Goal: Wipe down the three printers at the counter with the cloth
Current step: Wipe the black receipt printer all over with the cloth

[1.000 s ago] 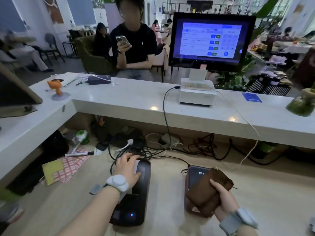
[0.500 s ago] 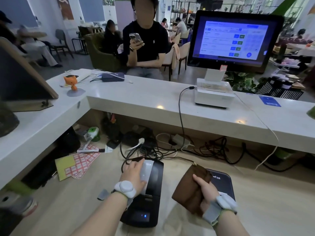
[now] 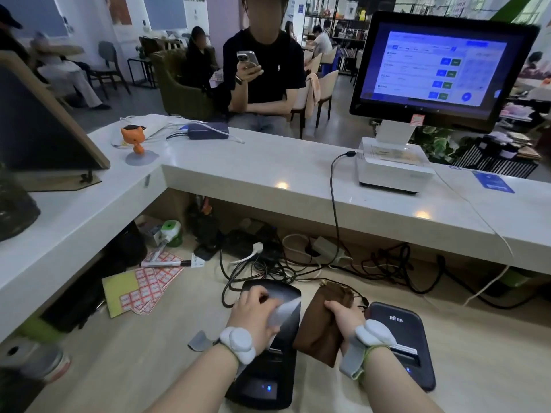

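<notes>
Two black printers sit on the low wooden desk in front of me. My left hand [image 3: 255,314] rests on top of the left printer [image 3: 269,380], fingers curled over its lid. The brown cloth [image 3: 322,326] is bunched in my right hand [image 3: 343,320], which holds it against the right side of that printer. The second black printer [image 3: 408,344] lies just right of my right wrist, uncovered. A white printer [image 3: 393,168] stands on the raised white counter under the monitor.
Tangled cables [image 3: 283,269] lie behind the black printers. Sticker sheets [image 3: 140,290] and a marker [image 3: 170,263] are at the left. A touchscreen monitor [image 3: 438,70] stands on the counter [image 3: 268,174]; a person with a phone sits beyond it. An orange figurine [image 3: 134,141] stands at the corner.
My right hand has carried the cloth leftward off the right printer to the side of the left one. My left hand stays on the left printer. The view has shifted left.
</notes>
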A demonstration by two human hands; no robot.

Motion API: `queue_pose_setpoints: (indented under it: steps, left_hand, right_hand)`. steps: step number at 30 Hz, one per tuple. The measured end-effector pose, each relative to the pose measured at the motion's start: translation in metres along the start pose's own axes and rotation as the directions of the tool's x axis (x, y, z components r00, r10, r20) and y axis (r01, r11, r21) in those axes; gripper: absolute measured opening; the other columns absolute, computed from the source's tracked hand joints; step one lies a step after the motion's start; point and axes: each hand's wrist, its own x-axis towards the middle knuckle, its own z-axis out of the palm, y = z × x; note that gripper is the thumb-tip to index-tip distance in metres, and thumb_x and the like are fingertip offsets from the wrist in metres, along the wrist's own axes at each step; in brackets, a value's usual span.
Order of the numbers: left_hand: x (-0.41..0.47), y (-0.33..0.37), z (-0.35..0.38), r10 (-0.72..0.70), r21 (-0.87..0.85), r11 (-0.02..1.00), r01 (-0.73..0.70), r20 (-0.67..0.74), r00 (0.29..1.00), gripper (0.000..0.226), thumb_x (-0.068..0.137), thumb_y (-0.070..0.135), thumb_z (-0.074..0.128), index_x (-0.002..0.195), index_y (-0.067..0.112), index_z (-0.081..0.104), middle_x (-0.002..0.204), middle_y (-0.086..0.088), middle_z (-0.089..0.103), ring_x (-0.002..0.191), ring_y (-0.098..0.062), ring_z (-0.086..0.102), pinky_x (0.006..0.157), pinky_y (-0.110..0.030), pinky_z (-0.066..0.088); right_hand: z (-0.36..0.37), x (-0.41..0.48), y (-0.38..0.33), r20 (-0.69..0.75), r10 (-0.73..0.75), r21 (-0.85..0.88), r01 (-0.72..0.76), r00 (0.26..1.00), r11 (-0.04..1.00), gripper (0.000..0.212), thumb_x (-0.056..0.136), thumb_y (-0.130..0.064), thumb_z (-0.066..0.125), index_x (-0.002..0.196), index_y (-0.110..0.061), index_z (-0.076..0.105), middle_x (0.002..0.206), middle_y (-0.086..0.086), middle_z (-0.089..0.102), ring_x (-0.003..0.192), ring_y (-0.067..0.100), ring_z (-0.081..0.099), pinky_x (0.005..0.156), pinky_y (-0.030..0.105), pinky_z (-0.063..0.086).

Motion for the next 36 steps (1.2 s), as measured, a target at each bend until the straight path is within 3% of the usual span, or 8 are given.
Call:
queue_pose_setpoints:
  steps: [4, 11, 16, 19, 25, 28, 32, 36]
  left_hand:
    - [-0.007, -0.003, -0.001, 0.116, -0.199, 0.973, -0.117, -0.013, 0.993, 0.017, 0.080, 0.039, 0.061, 0.095, 0.031, 0.062, 0.128, 0.014, 0.042, 0.123, -0.012, 0.034, 0.099, -0.026, 0.030]
    - [-0.043, -0.022, -0.014, 0.252, -0.423, 0.888, -0.181, 0.116, 0.961, 0.039, 0.072, 0.059, 0.063, 0.091, 0.026, 0.069, 0.108, 0.020, 0.054, 0.104, 0.003, 0.042, 0.094, -0.018, 0.036]
    - [-0.054, -0.034, -0.028, 0.346, -0.397, 0.889, -0.227, 0.262, 0.901, 0.044, 0.087, 0.053, 0.041, 0.094, 0.023, 0.072, 0.114, 0.011, 0.060, 0.107, -0.007, 0.046, 0.096, -0.020, 0.036]
    - [-0.049, -0.037, -0.032, 0.296, -0.447, 0.881, -0.157, 0.263, 0.918, 0.042, 0.096, 0.034, 0.032, 0.095, 0.021, 0.072, 0.107, 0.012, 0.066, 0.101, -0.005, 0.049, 0.092, -0.019, 0.038]
    - [-0.043, -0.046, -0.013, -0.022, -0.402, 0.915, 0.048, 0.068, 0.997, 0.024, 0.079, 0.050, 0.056, 0.091, 0.031, 0.062, 0.091, 0.019, 0.050, 0.084, 0.000, 0.048, 0.081, -0.024, 0.045]
    - [-0.041, -0.049, -0.002, -0.182, -0.440, 0.882, 0.171, 0.016, 0.983, 0.055, 0.064, 0.058, 0.064, 0.114, 0.044, 0.045, 0.110, 0.022, 0.035, 0.103, -0.001, 0.042, 0.093, -0.020, 0.041]
    - [-0.037, -0.055, 0.012, -0.304, -0.545, 0.762, 0.349, 0.174, 0.937, 0.114, 0.053, 0.064, 0.068, 0.147, 0.035, 0.010, 0.138, 0.014, 0.018, 0.127, -0.011, 0.033, 0.107, -0.025, 0.033]
    - [-0.034, -0.054, 0.019, -0.239, -0.621, 0.707, 0.338, 0.239, 0.941, 0.114, 0.053, 0.057, 0.073, 0.146, 0.042, 0.007, 0.139, 0.009, 0.026, 0.125, -0.005, 0.035, 0.103, -0.020, 0.035]
  right_hand:
    - [0.001, -0.003, -0.012, 0.000, -0.113, -0.095, 0.113, 0.994, 0.989, 0.035, 0.084, -0.022, 0.066, 0.117, -0.011, 0.061, 0.104, 0.010, 0.065, 0.091, 0.027, 0.058, 0.084, 0.028, 0.042]
    - [0.022, 0.002, -0.029, 0.065, -0.384, -0.593, 0.345, 0.921, 0.727, 0.017, 0.081, -0.034, 0.054, 0.095, -0.033, 0.064, 0.090, 0.000, 0.049, 0.068, 0.020, 0.048, 0.065, 0.026, 0.038]
    - [0.052, 0.012, -0.039, 0.233, -0.426, -0.684, 0.459, 0.874, 0.568, 0.049, 0.080, -0.021, 0.050, 0.126, -0.038, 0.054, 0.119, 0.001, 0.047, 0.101, 0.022, 0.053, 0.078, 0.024, 0.044]
    - [0.070, 0.012, -0.046, 0.259, -0.377, -0.728, 0.436, 0.889, 0.528, 0.045, 0.083, -0.024, 0.051, 0.129, -0.024, 0.053, 0.123, 0.009, 0.052, 0.113, 0.030, 0.052, 0.089, 0.032, 0.047]
    - [0.096, -0.002, -0.048, 0.342, -0.374, -0.800, 0.476, 0.862, 0.364, 0.033, 0.084, -0.031, 0.050, 0.113, -0.018, 0.060, 0.115, 0.008, 0.060, 0.112, 0.030, 0.046, 0.088, 0.033, 0.044]
    - [0.103, -0.006, -0.047, 0.369, -0.395, -0.799, 0.504, 0.841, 0.328, 0.039, 0.085, -0.033, 0.049, 0.123, -0.027, 0.057, 0.133, 0.000, 0.052, 0.124, 0.029, 0.036, 0.102, 0.036, 0.037]
    - [0.119, -0.009, -0.042, 0.399, -0.355, -0.757, 0.522, 0.845, 0.394, 0.052, 0.087, -0.030, 0.047, 0.139, -0.033, 0.040, 0.151, -0.005, 0.036, 0.134, 0.025, 0.035, 0.109, 0.040, 0.034]
    - [0.129, -0.011, -0.036, 0.454, -0.370, -0.781, 0.562, 0.810, 0.273, 0.058, 0.089, -0.032, 0.045, 0.144, -0.036, 0.028, 0.156, -0.010, 0.023, 0.141, 0.024, 0.024, 0.113, 0.044, 0.026]
